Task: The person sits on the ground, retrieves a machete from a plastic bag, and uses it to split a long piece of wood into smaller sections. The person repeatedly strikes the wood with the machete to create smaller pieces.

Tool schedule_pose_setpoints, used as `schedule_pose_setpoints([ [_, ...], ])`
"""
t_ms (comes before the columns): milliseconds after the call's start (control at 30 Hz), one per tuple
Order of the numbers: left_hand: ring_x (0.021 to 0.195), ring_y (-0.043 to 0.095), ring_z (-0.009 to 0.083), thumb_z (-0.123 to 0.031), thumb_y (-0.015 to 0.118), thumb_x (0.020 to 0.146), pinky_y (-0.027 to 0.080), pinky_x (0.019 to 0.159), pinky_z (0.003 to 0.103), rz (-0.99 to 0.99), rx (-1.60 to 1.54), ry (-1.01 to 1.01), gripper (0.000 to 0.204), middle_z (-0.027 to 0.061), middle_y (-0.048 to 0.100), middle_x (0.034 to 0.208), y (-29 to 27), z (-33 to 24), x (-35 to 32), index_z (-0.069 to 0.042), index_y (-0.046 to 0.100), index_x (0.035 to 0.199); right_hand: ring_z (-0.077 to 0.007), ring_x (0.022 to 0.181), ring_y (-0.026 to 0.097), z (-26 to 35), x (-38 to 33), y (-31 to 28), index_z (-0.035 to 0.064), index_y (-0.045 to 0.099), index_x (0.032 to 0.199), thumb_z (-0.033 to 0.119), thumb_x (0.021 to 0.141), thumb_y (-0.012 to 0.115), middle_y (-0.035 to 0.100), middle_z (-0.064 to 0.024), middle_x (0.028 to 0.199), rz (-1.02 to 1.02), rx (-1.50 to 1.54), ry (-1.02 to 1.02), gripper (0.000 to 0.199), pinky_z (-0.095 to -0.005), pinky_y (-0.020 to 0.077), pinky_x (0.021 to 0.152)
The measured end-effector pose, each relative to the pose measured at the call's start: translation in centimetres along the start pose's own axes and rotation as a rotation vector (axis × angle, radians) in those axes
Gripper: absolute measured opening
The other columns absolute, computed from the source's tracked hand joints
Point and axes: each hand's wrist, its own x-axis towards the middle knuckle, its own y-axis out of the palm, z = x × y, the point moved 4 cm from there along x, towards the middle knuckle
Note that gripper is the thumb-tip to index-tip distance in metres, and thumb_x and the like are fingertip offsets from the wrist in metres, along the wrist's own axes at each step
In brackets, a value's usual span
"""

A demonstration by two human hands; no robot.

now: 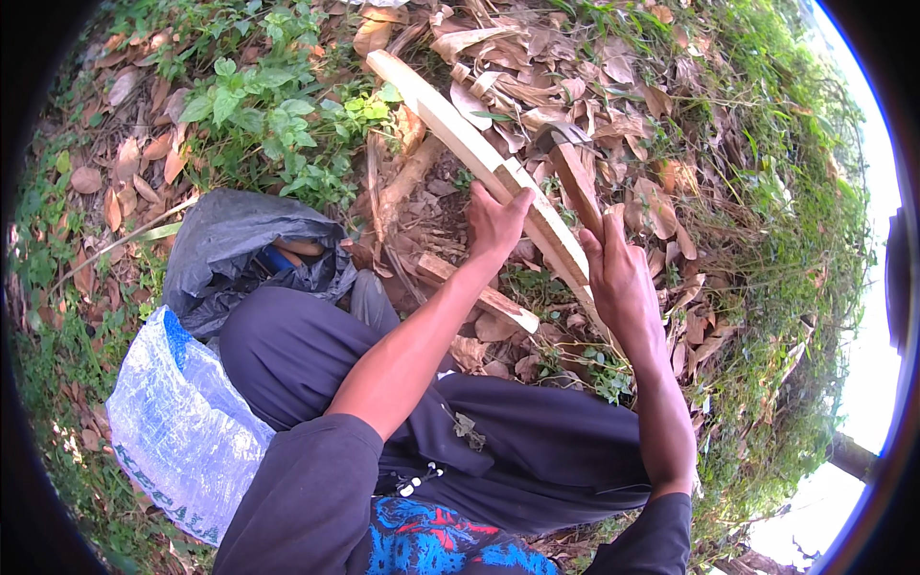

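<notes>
My left hand point(495, 225) is closed around a long pale wooden strip point(436, 113). A second strip point(556, 235) overlaps it by my thumb, and the two run slanting from the upper middle down toward my right wrist. In my right hand point(621, 278) is a hammer point(578, 182), gripped by its brown wooden handle. Its dark metal head is up and away from me, just right of the strips and apart from them. A short piece of wood point(479, 292) lies on the ground below my left hand, partly behind my forearm.
Beside my bent knee lies a black plastic bag point(206, 254), its mouth showing a blue and a brown handle-like thing point(299, 246). A white and blue woven sack point(182, 422) sits nearer on the left. Dry leaves point(661, 206), twigs and green plants point(278, 125) cover the ground.
</notes>
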Motion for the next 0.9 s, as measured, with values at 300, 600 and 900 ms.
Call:
schedule_pose_setpoints([
  [300, 0.116, 0.058, 0.0425, -0.043, 0.075, 0.083, 0.046, 0.104, 0.052, -0.009, 0.027, 0.024, 0.078, 0.0318, 0.056, 0.124, 0.1, 0.6, 0.4, 0.008, 0.042, 0.131, -0.0552, 0.077, 0.061, 0.4, -0.3, -0.8, 0.0004, 0.048, 0.109, 0.029, 0.109, 0.047, 0.062, -0.0323, 0.075, 0.004, 0.022, 0.046, 0.028, -0.0612, 0.0434, 0.066],
  [600, 0.121, 0.055, 0.0415, -0.043, 0.076, 0.080, 0.042, 0.108, 0.052, -0.009, -0.003, -0.008, 0.079, 0.0303, 0.056, 0.125, 0.1, 0.5, 0.3, 0.008, 0.044, 0.132, -0.0552, 0.076, 0.061, 1.2, -0.4, -1.8, -0.0003, 0.048, 0.108, 0.030, 0.109, 0.046, 0.062, -0.0327, 0.074, 0.010, 0.090, 0.081, 0.030, -0.0609, 0.0427, 0.066],
  [900, 0.120, 0.055, 0.0407, -0.043, 0.076, 0.081, 0.042, 0.108, 0.053, -0.042, 0.051, 0.001, 0.076, 0.0294, 0.057, 0.124, 0.4, 0.8, 0.4, 0.007, 0.045, 0.130, -0.0552, 0.076, 0.061, -0.6, 0.0, 0.0, 0.0006, 0.047, 0.110, 0.032, 0.109, 0.045, 0.062, -0.0326, 0.075, 0.006, 0.012, 0.022, 0.031, -0.0613, 0.0443, 0.066],
])
